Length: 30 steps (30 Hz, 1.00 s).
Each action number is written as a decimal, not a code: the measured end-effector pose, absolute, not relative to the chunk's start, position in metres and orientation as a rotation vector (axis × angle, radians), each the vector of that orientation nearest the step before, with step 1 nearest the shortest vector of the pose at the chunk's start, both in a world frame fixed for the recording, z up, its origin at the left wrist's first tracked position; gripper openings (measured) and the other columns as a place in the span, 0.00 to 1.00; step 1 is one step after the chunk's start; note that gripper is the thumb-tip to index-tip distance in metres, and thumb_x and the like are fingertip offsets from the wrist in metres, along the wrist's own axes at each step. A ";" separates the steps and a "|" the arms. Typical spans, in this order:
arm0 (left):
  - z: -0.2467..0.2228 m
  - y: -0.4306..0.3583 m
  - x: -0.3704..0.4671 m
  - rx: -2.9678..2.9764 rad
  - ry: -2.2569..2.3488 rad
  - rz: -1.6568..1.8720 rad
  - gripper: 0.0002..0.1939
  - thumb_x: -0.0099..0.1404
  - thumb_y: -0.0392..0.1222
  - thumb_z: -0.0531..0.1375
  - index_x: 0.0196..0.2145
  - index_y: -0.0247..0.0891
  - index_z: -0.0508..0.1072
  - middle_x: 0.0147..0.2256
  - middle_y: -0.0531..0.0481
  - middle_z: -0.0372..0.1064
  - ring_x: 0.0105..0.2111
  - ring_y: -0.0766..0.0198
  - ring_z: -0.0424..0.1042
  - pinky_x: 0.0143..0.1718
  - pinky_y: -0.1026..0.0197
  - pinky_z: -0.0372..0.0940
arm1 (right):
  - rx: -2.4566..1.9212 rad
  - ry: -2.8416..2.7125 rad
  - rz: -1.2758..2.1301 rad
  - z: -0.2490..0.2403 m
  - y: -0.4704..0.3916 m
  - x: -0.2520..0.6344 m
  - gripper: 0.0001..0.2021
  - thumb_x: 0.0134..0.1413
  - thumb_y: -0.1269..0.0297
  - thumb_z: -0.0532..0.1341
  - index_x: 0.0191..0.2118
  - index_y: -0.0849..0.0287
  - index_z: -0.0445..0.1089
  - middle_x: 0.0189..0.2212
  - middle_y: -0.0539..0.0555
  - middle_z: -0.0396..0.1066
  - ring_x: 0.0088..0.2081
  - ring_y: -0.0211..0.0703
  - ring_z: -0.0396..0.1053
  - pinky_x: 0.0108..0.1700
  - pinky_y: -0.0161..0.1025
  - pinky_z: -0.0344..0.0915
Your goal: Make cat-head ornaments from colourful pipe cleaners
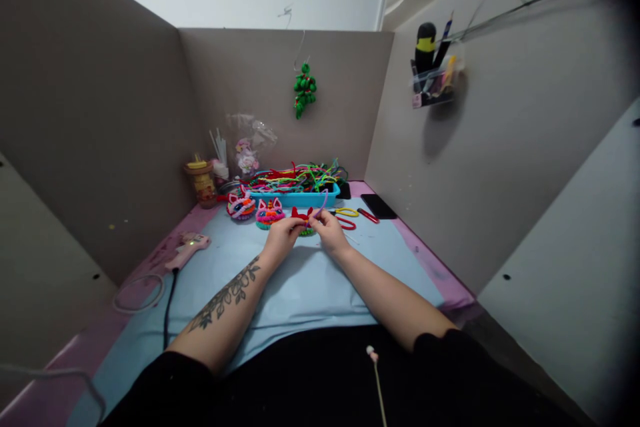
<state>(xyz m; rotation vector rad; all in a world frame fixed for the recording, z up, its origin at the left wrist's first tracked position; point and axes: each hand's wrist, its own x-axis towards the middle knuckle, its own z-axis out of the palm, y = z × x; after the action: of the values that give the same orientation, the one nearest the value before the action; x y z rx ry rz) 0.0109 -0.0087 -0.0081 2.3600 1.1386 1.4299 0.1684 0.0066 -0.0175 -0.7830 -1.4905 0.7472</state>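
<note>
Purple pipe cleaner (326, 198), centre frame, is pinched by the nearly closed left hand (284, 237) and right hand (329, 232); an uneven tug could kink it.

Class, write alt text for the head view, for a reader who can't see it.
A person's left hand and right hand are close together over a blue cloth, the right pinching a purple strip. Beyond, colourful eared figures sit before a blue tray heaped with strands; a pink glue gun lies at left.
</note>
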 end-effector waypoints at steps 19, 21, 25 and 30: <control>-0.009 -0.012 0.011 2.479 1.035 1.366 0.08 0.61 0.36 0.56 0.36 0.39 0.75 0.34 0.47 0.75 0.34 0.65 0.72 0.39 0.62 0.66 | -0.947 -1.169 1.309 -0.014 0.005 0.162 0.18 0.36 0.61 0.63 0.36 0.57 0.58 0.15 0.42 0.61 0.14 0.33 0.57 0.15 0.28 0.48; -0.009 -0.012 0.011 2.384 1.049 1.404 0.07 0.60 0.38 0.57 0.36 0.38 0.75 0.33 0.47 0.75 0.32 0.65 0.72 0.36 0.63 0.67 | -0.938 -1.174 1.188 -0.014 0.005 0.164 0.22 0.36 0.61 0.65 0.40 0.56 0.59 0.20 0.43 0.63 0.19 0.33 0.60 0.18 0.28 0.52; -0.009 -0.010 0.013 2.130 1.031 1.420 0.09 0.58 0.41 0.59 0.35 0.35 0.75 0.31 0.47 0.75 0.29 0.65 0.72 0.32 0.64 0.68 | -0.863 -1.373 0.883 -0.013 0.008 0.172 0.14 0.39 0.60 0.64 0.35 0.56 0.68 0.33 0.51 0.67 0.35 0.40 0.66 0.34 0.36 0.64; -0.008 -0.010 0.015 1.864 0.956 1.355 0.13 0.56 0.45 0.61 0.35 0.33 0.74 0.30 0.47 0.75 0.29 0.63 0.73 0.32 0.62 0.68 | -0.769 -1.554 0.745 -0.011 0.012 0.180 0.07 0.46 0.59 0.61 0.29 0.57 0.73 0.44 0.56 0.66 0.48 0.45 0.64 0.48 0.42 0.61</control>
<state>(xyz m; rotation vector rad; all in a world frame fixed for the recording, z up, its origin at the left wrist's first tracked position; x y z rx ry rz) 0.0153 -0.0098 -0.0079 1.8639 0.9561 1.3553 0.1802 0.0115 -0.0106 -0.7687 -1.5544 0.7448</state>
